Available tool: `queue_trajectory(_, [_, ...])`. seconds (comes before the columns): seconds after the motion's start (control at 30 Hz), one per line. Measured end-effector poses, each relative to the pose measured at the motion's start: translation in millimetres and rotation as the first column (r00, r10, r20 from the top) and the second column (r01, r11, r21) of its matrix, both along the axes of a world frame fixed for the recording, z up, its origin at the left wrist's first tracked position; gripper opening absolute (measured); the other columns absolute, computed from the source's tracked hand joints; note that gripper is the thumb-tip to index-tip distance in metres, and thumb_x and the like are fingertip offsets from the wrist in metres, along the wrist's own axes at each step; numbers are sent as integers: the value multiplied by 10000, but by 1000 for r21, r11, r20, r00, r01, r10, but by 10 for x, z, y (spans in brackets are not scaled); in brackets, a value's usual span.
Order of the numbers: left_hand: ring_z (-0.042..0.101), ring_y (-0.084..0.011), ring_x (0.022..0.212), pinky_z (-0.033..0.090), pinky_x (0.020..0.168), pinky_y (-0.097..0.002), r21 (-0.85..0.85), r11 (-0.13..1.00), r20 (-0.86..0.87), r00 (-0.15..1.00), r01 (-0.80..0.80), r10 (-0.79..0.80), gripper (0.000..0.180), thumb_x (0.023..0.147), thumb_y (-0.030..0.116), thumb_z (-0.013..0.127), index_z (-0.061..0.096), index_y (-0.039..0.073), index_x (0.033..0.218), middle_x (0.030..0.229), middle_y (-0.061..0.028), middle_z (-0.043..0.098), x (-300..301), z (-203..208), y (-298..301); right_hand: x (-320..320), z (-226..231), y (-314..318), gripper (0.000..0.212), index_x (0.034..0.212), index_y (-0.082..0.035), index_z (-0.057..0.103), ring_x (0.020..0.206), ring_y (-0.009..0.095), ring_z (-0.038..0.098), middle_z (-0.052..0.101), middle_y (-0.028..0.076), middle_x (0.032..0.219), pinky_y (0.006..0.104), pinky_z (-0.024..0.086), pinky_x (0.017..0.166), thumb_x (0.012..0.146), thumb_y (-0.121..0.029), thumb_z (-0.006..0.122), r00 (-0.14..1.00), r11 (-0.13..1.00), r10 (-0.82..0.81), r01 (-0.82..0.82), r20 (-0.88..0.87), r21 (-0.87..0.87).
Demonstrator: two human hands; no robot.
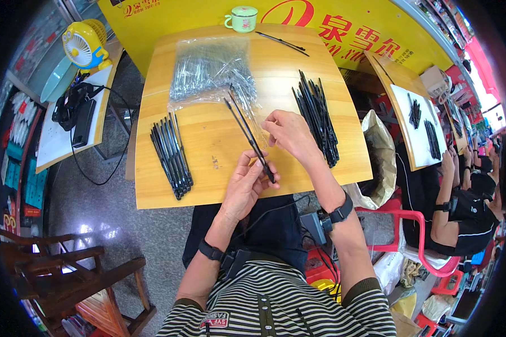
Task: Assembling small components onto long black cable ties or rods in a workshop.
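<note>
My left hand [249, 178] is closed around the lower ends of a pair of long, slim black sticks [245, 127]. They slant up and away over the table's front, their far tips apart. Just right of them is my right hand [289, 133], fingers curled and thumb pressed in; whatever it may pinch is too small to tell. Beyond both hands lies a clear plastic bag [211, 70] full of small transparent pieces. One bundle of black sticks [171, 156] lies on the left of the table, and a larger pile of black sticks [316, 119] on the right.
The wooden table [208, 185] also bears a lidded green cup [243, 20] and a loose black stick [282, 43] at the back. An open sack [376, 163] stands by its right edge. Further right, co-workers sit at another table [413, 132]. A wooden chair [90, 275] is at lower left.
</note>
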State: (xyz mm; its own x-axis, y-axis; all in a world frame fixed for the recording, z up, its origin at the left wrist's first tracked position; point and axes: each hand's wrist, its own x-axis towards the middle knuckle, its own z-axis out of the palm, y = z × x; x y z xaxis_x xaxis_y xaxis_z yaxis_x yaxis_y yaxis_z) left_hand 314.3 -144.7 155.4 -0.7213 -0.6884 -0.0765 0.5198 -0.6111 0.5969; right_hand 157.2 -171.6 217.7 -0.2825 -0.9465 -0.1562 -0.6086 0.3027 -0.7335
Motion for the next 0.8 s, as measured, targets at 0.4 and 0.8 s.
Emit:
queue_trajectory(0.4, [564, -173, 855, 503, 737, -300, -53, 998, 88, 996, -28, 33, 330, 879, 58, 518, 398, 104, 1183, 960, -91, 540, 13, 136, 42, -108, 53, 589, 173, 829, -2, 593, 607, 86, 536, 584, 56, 675, 227, 409, 520, 819, -174, 589, 978, 986, -116, 135, 175, -99])
queue_trajectory(0.8, [582, -161, 835, 500, 686, -267, -188, 980, 123, 989, -58, 82, 463, 820, 3, 593, 385, 78, 1226, 900, -69, 537, 122, 559, 167, 2, 261, 842, 116, 911, -49, 557, 676, 47, 526, 605, 31, 812, 174, 415, 521, 856, -143, 595, 562, 962, -8, 231, 827, -148])
